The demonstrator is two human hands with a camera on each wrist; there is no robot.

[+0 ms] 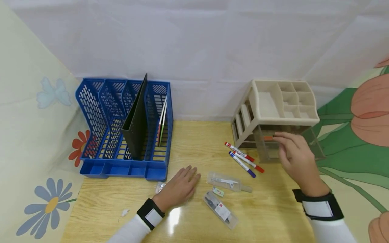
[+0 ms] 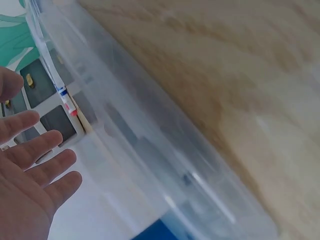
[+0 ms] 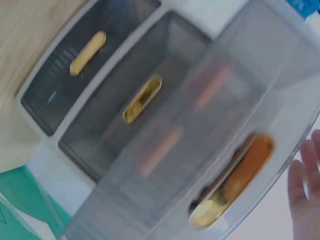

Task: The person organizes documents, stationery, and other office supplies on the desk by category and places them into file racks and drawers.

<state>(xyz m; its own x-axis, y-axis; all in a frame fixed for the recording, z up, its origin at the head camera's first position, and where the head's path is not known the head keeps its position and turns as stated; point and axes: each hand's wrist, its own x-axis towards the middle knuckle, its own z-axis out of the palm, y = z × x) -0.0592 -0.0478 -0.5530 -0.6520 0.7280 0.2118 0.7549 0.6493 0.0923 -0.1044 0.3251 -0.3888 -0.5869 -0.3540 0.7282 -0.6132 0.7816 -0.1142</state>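
My left hand lies on the table with its fingers extended, beside a small clear packet. In the left wrist view its fingers are spread and hold nothing. My right hand is over the pulled-out clear drawer of a cream desk organizer, thumb and forefinger apart. Close to its fingertips, an orange strip-like object shows in the drawer; its kind cannot be told. From the right wrist, fingers appear at the rim of the drawer, which has a gold handle.
Red and blue markers lie left of the drawer. Nearer are a clear case with a white tool, a small green-and-white block and a clear case with a dark tool. A blue file rack holds a black folder.
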